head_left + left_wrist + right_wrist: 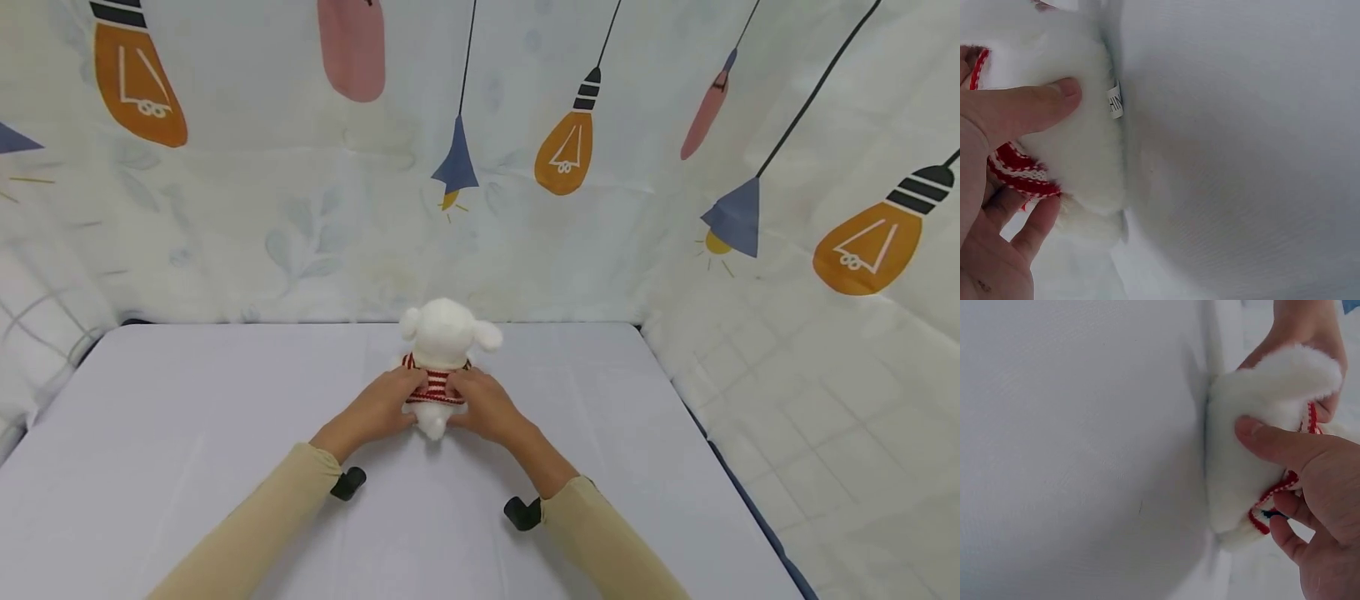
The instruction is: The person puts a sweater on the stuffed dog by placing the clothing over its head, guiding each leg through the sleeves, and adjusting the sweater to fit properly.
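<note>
A white plush toy [444,333] with floppy ears and a red-and-white striped knitted sweater [437,386] sits upright near the far edge of the table, its back and short tail toward me. My left hand [386,404] grips its left side, the thumb [1041,109] pressed on the white fur low on the body and fingers around the sweater's hem. On the opposite side my right hand [487,404] holds it the same way, with the thumb [1272,440] on the fur beside the tail [1300,372]. A small printed tag [1114,102] pokes out at the toy's base.
The white-covered table [187,417] spreads out around the toy. Behind it hangs a pale curtain [300,208] printed with lamps and bulbs, continuing along the right side. Small black wrist devices [522,513] show beneath both beige sleeves [600,542].
</note>
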`<state>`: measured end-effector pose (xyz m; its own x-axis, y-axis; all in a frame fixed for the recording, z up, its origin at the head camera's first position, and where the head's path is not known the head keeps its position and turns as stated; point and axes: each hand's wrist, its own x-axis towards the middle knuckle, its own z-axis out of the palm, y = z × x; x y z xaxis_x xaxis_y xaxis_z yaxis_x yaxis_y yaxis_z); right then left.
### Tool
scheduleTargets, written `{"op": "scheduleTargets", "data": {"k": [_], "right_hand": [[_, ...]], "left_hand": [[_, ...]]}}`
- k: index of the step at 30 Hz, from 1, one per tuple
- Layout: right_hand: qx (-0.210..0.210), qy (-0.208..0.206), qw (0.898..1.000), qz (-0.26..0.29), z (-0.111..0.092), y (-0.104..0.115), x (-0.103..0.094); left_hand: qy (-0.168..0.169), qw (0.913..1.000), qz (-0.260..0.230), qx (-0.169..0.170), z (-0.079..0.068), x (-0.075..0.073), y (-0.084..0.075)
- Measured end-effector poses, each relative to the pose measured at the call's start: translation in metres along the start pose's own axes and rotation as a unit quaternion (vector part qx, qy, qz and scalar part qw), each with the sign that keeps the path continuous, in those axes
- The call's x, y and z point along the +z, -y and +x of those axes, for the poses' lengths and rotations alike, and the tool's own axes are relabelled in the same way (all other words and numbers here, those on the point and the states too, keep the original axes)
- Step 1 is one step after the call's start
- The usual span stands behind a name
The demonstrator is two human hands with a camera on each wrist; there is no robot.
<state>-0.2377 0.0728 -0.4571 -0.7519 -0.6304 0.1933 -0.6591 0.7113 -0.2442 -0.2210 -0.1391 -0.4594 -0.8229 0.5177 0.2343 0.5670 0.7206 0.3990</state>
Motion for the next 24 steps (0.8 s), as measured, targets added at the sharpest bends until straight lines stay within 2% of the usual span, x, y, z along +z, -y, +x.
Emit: {"op": "scheduleTargets", "data": {"k": [5, 8, 12, 15, 20, 24], "right_hand": [[0.002, 0.012, 0.999, 0.038, -0.0011, -0.001, 0.0051], [0.003, 0.024, 0.999, 0.047, -0.002, -0.0009, 0.0076], [0.008, 0.02, 0.999, 0.046, -0.0024, 0.0005, 0.0061], [0.019, 0.008, 0.999, 0.043, -0.0022, 0.0004, 0.0035], [0.027, -0.013, 0.999, 0.028, -0.0024, -0.0032, 0.001], [0.021, -0.019, 0.999, 0.022, -0.0024, -0.0062, 0.0007]], "left_hand": [[0.011, 0.9996, -0.027, 0.0, -0.0012, 0.0031, 0.0032], [0.012, 0.9994, -0.03, 0.005, -0.0016, 0.0048, 0.0047], [0.005, 0.9995, -0.03, 0.005, -0.0028, 0.0038, 0.0037], [-0.016, 0.9998, -0.011, 0.007, -0.0044, 0.0019, 0.0022], [-0.06, 0.9964, 0.057, 0.019, -0.0045, 0.002, 0.0014], [-0.069, 0.993, 0.091, 0.034, -0.0023, 0.0036, 0.002]]}}
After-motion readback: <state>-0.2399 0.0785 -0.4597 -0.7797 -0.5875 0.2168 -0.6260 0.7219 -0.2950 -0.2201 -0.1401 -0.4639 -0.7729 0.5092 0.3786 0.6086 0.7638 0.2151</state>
